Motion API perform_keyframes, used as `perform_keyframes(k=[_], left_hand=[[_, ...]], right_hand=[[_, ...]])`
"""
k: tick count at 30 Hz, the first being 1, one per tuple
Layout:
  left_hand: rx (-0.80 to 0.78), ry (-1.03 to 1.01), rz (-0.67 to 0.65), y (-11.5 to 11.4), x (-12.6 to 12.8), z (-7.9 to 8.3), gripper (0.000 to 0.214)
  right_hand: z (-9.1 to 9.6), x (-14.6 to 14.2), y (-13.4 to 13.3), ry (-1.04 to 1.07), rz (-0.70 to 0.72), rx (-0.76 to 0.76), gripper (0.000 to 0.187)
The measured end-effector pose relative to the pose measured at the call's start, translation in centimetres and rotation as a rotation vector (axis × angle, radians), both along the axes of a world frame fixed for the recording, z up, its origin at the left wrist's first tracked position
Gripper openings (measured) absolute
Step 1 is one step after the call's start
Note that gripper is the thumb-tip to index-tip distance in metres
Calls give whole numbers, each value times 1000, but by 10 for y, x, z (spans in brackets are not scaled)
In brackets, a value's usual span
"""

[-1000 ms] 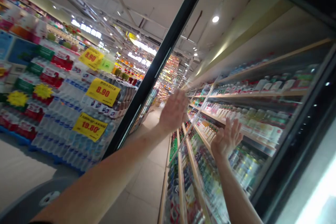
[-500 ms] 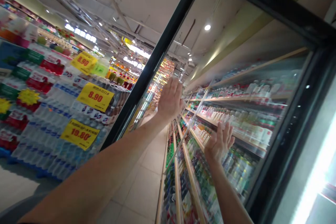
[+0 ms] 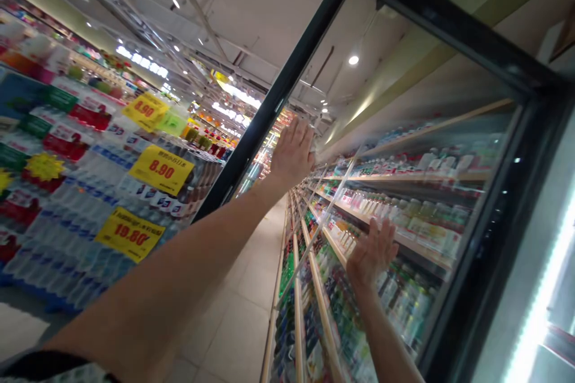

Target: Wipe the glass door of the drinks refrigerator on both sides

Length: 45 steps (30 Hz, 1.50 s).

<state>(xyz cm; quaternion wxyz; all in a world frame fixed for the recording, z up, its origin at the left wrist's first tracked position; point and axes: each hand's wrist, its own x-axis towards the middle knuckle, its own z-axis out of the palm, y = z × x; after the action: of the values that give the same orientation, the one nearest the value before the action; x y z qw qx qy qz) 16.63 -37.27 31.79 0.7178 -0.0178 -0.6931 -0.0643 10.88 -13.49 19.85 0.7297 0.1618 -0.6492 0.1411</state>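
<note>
My left hand [image 3: 293,152] is raised at the middle of the view, with its back towards me. Its fingers point up and lie close together, stretched out, and nothing is in them. It shows in front of the glass pane of a black-framed door [image 3: 283,91]; I cannot tell whether the palm touches the glass. Lower and to the right, my right hand [image 3: 371,254] is held up with its fingers spread. Shelves with bottled drinks [image 3: 431,221] are behind it. The right hand also holds nothing, and its contact with the glass is unclear.
Long shelves of bottles [image 3: 309,287] run away from me along the right side of a tiled floor [image 3: 238,299]. At left stand stacked drink packs [image 3: 85,233] with yellow price signs [image 3: 162,169]. A bright light strip [image 3: 539,311] glows at the right edge.
The door frame's top corner sits lower in view, and its left edge has shifted slightly right. My right hand is slightly lower and further left. Both hands stay raised and open.
</note>
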Motion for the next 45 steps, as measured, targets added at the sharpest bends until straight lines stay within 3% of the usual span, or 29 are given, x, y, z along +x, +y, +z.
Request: perform_keyframes(k=[3, 7, 10, 12, 16, 19, 21, 23, 25, 28, 32, 35, 38, 42, 45], left_hand=[[-144, -34, -6, 31, -5, -12, 53], [-598, -64, -65, 96, -21, -38, 46], [-742, -82, -81, 100, -23, -31, 45], [-658, -100, -72, 76, -18, -13, 47], [-140, -44, -58, 26, -4, 25, 52], [16, -25, -71, 37, -3, 27, 55], [-84, -64, -89, 68, -9, 13, 55], [-421, -113, -106, 100, -17, -4, 50], [-636, -134, -107, 117, -21, -15, 46], [-582, -121, -80, 94, -17, -5, 47], [-140, -76, -22, 17, 0, 38, 50], [31, -61, -3, -7, 7, 53, 55], [-19, -66, -6, 20, 2, 38, 58], [-413, -108, -45, 82, -14, -3, 51], [-664, -127, -34, 86, -17, -14, 52]], right_hand=[[0, -1, -1, 9, -1, -4, 49], [-1, -1, 2, -6, -7, 21, 49], [-1, 0, 4, -23, -12, 24, 50], [-1, 0, 4, -25, -11, 22, 50], [0, 2, 1, -44, -13, 13, 50], [0, 2, 0, -33, -16, 4, 50], [0, 1, 0, -10, -19, 8, 50], [0, 0, 2, -7, -23, 17, 51], [0, -1, 3, -21, -25, 27, 51], [-1, 0, 4, -28, -29, 29, 50], [0, 1, 1, -26, -26, 26, 50], [0, 2, -2, -38, -12, 5, 51], [-1, 2, -3, -24, -7, 2, 51], [-1, -1, 0, 7, -33, 29, 50], [0, -2, 0, -6, -47, 37, 51]])
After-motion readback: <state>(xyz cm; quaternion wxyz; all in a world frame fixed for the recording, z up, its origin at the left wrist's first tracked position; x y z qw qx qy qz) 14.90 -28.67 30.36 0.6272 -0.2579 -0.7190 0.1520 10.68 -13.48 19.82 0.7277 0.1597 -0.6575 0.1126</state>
